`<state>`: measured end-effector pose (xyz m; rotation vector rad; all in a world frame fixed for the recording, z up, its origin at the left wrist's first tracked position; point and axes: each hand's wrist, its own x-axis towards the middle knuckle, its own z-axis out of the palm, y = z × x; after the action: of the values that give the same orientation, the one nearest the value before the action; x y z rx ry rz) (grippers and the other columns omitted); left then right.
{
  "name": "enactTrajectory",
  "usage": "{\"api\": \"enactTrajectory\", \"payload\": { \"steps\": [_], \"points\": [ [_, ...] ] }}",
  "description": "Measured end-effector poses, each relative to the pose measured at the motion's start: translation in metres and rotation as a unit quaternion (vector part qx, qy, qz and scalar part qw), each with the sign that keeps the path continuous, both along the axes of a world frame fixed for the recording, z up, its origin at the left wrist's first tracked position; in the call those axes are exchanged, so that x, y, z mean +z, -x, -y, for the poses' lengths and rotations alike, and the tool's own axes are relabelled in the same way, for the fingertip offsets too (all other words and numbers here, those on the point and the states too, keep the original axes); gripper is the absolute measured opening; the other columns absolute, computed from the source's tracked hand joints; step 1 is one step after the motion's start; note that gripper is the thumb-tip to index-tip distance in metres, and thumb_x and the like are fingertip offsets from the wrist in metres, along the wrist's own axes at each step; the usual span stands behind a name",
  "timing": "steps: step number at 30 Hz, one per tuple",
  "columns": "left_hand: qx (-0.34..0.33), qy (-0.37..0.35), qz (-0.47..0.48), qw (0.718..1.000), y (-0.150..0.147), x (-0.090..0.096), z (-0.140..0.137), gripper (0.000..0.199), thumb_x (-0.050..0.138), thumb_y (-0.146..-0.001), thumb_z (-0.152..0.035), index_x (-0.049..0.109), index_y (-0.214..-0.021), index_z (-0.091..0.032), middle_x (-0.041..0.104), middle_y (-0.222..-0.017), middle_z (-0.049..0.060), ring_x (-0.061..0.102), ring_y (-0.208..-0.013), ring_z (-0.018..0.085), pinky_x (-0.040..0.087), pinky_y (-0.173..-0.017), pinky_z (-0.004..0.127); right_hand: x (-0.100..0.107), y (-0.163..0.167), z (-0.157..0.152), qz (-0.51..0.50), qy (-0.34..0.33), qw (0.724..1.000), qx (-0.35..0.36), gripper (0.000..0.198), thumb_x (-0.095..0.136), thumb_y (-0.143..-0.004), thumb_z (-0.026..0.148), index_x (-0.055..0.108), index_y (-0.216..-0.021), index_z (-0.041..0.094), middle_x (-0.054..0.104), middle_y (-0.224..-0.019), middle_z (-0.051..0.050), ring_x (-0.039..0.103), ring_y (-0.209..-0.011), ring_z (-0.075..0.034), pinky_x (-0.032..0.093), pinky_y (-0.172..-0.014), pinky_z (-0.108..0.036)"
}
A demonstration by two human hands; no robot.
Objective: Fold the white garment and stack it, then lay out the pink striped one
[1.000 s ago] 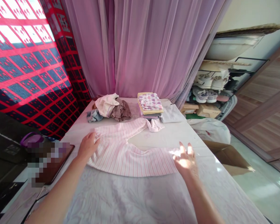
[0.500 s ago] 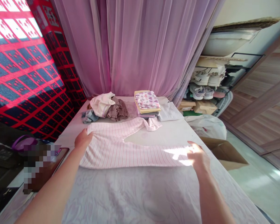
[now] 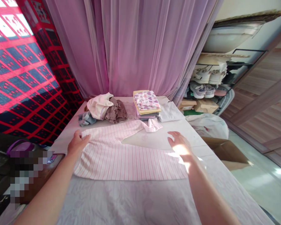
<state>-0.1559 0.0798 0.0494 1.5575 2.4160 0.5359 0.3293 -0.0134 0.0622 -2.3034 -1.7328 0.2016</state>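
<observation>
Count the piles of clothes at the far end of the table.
2: a crumpled heap at far left, a folded stack right of it. A flat white piece lies beside; more may be hidden.

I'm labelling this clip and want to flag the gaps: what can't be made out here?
Head view:
- Thing beside the left hand: pixelated block covers it.
- Striped garment under the right hand: sun glare washes it out.
- Lower items in the folded stack: hidden by the top piece.
</observation>
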Motion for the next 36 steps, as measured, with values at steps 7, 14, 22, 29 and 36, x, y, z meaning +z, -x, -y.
{"api": "enactTrajectory", "payload": {
  "steps": [7,14,22,29,36],
  "points": [
    [0.008,0.066,-0.001,0.998,0.001,0.009,-0.013,0.058,0.050,-0.087,-0.051,0.054,-0.133,-0.016,0.069,-0.118,0.014,0.065,-0.109,0.032,0.050,-0.084,0.037,-0.008,0.024,-0.092,-0.031,0.056,0.996,-0.066,0.054,0.049,-0.092,0.046,0.056,-0.133,0.010,0.063,-0.125,-0.020,0.060,-0.115,-0.031,0.046,-0.089,-0.037],
    [0.018,0.038,0.002,0.999,0.011,0.000,-0.012,0.033,0.047,-0.088,-0.041,0.064,-0.110,-0.021,0.072,-0.098,0.008,0.068,-0.089,0.026,0.046,-0.066,0.028,-0.008,0.014,-0.101,-0.046,0.017,0.997,-0.059,0.034,0.051,-0.088,0.042,0.068,-0.108,0.020,0.071,-0.101,-0.011,0.065,-0.095,-0.026,0.045,-0.076,-0.032],
    [0.021,-0.032,0.002,0.999,0.007,-0.007,-0.011,0.030,0.049,-0.085,-0.041,0.064,-0.104,-0.022,0.071,-0.089,0.007,0.065,-0.082,0.026,0.044,-0.063,0.029,0.015,-0.004,-0.101,-0.196,-0.279,0.918,-0.204,0.024,0.052,-0.081,0.036,0.059,-0.095,0.018,0.063,-0.066,-0.002,0.062,-0.074,-0.023,0.045,-0.074,-0.035],
    [0.044,-0.106,0.083,0.990,0.013,-0.015,-0.005,0.031,0.050,-0.084,-0.036,0.062,-0.109,-0.022,0.068,-0.086,0.004,0.064,-0.085,0.023,0.047,-0.071,0.029,0.018,0.014,-0.071,-0.476,-0.425,0.764,-0.091,0.025,0.063,-0.063,0.031,0.054,-0.084,0.021,0.060,-0.070,0.005,0.061,-0.057,-0.013,0.048,-0.053,-0.025],
    [0.075,-0.167,0.120,0.976,0.016,-0.022,0.003,0.027,0.050,-0.083,-0.041,0.063,-0.101,-0.024,0.063,-0.076,-0.001,0.062,-0.079,0.020,0.047,-0.074,0.029,0.077,0.017,-0.081,-0.515,-0.488,0.705,-0.019,0.027,0.067,-0.061,0.026,0.051,-0.082,0.023,0.058,-0.070,0.008,0.058,-0.054,-0.009,0.044,-0.043,-0.019]
  ]
}}
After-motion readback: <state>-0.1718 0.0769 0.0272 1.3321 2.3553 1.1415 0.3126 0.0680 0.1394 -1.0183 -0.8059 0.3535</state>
